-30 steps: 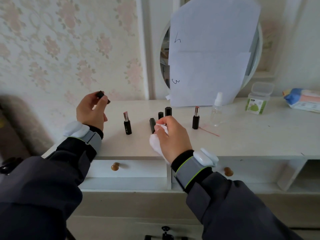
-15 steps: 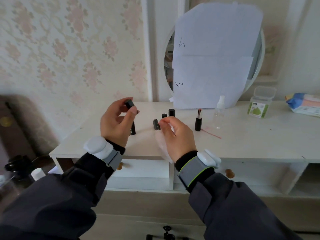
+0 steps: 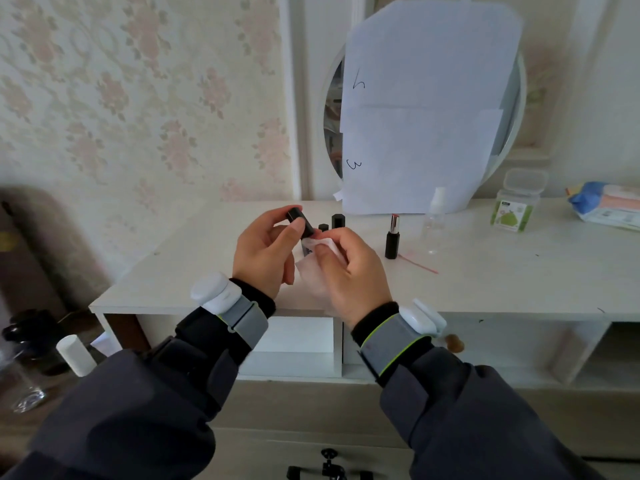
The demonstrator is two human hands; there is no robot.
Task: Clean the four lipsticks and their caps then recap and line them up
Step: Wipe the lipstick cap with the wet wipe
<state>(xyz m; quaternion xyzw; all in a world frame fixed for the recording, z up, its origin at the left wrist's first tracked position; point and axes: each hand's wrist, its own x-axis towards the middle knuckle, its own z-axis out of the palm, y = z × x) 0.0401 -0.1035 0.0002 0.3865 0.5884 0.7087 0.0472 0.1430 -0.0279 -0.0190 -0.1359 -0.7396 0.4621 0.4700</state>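
Left hand [image 3: 265, 252] pinching black cap [image 3: 300, 221] between thumb and fingertips, held above the worktop [image 3: 502, 271], just left of the standing caps [image 3: 337, 221]. Right hand [image 3: 349, 268] curled round white wipe [image 3: 317, 268], wipe touching cap's lower end.

Risks, as judgement: cap small and smooth, pinch shallow, so could slip out under wipe pressure. Elbow swing could topple uncapped lipstick [image 3: 393, 239] right of the caps. Wiping outside only would leave residue inside.

Hidden: cap's open end behind thumb and wipe. Another lipstick likely behind the hands, only a dark sliver visible. Lipstick count not confirmable.
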